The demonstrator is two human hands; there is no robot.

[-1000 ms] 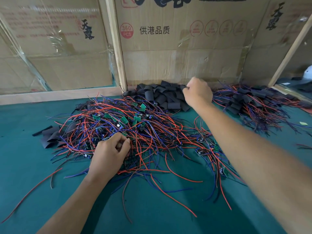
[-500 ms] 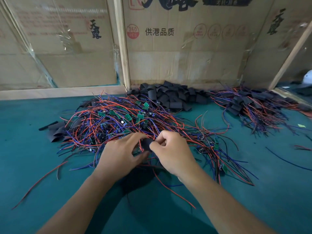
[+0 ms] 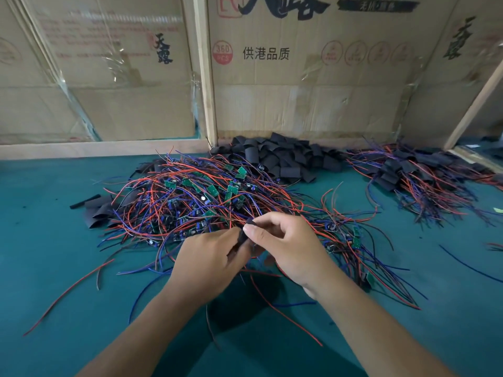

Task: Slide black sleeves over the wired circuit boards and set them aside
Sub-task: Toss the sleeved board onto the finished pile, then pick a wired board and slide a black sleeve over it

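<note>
Step in hand: sleeving one board. Advice: keep sleeve mouth open, feed board in straight, wires trailing clear.
My right hand (image 3: 288, 248): thumb and forefinger pinch black sleeve (image 3: 244, 235).
My left hand (image 3: 209, 263): fingers curled at sleeve's lower end; what they hold hidden, cannot tell.
Sleeve: between both hands, above near edge of wired circuit boards (image 3: 206, 197) heap, mid-surface.
Spare sleeves pile (image 3: 283, 159): far edge.
Finished pile (image 3: 408, 172): far right corner.
</note>
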